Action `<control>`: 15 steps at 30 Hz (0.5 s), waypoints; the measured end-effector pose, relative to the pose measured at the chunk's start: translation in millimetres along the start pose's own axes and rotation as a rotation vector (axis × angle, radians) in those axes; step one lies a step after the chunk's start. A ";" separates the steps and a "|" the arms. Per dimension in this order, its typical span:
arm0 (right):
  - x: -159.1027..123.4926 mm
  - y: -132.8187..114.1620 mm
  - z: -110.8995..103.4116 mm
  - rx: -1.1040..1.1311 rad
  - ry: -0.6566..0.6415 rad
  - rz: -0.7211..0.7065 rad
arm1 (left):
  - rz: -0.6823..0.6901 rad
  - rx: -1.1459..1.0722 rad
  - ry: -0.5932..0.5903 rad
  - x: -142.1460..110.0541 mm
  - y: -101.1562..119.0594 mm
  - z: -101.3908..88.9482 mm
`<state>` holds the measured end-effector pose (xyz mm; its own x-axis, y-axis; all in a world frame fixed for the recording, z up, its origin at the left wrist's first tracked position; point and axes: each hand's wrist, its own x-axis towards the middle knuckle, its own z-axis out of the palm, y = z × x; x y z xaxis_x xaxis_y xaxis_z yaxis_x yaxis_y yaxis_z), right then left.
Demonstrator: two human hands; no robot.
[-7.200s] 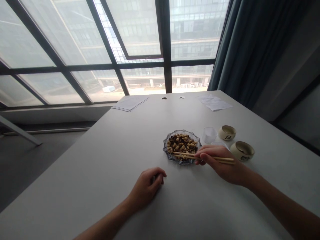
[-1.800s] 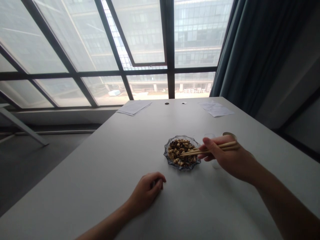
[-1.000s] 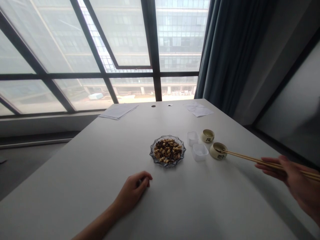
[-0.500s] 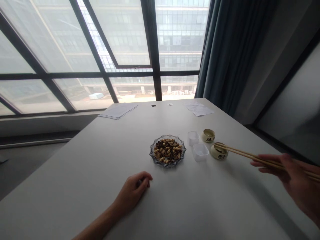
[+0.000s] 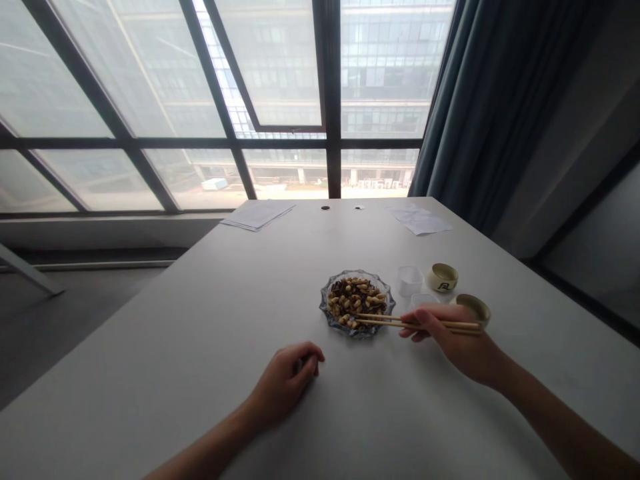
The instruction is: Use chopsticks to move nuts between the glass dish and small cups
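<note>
Right hand grip: pinching slim bamboo chopsticks, tips over scalloped clear glass dish of nuts | left hand grip: curled shut on white worktop | cream ceramic bowl: dark mark, unreadable

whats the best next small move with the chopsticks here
Probably pinch one peanut near the edge of the glass dish: the right hand holds the wooden chopsticks with their tips over the pile, and no peanut clearly sits between them.
</note>
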<state>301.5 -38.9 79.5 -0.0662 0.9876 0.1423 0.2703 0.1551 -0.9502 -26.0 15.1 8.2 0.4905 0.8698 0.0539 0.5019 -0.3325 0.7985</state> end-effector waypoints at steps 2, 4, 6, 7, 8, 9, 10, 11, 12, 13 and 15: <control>3.1 4.4 3.6 0.008 -0.001 0.019 | 0.003 0.002 0.002 0.0 1.2 -0.2; 4.7 7.9 5.8 0.036 0.021 0.039 | 0.005 0.004 0.005 -0.2 2.3 -0.5; 5.5 10.6 7.6 0.078 0.068 0.063 | 0.010 0.006 0.008 -0.6 2.7 -0.7; 5.6 11.6 8.6 0.100 0.098 0.077 | 0.012 0.006 0.007 -0.8 2.5 -0.7; 5.8 12.3 9.8 0.120 0.130 0.090 | 0.013 0.005 0.006 -1.0 2.0 -0.7; 5.8 12.7 11.1 0.139 0.162 0.102 | 0.013 0.006 0.007 -1.1 1.4 -0.6; 5.8 12.8 12.3 0.154 0.191 0.112 | 0.012 0.007 0.008 -1.1 0.7 -0.5; 5.6 12.5 13.4 0.168 0.216 0.119 | 0.013 0.008 0.010 -1.1 0.1 -0.4; 5.3 11.8 14.1 0.180 0.237 0.123 | 0.014 0.009 0.010 -0.9 -0.4 -0.3; 4.7 10.6 14.1 0.189 0.253 0.123 | 0.015 0.010 0.011 -0.7 -0.6 -0.2; 2.2 6.7 11.3 0.202 0.287 0.110 | 0.013 0.010 0.010 0.0 -0.4 -0.1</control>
<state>292.3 -36.0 70.3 0.2326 0.9692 0.0812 0.0642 0.0680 -0.9956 -26.3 15.3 8.0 0.4900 0.8689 0.0704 0.5026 -0.3475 0.7916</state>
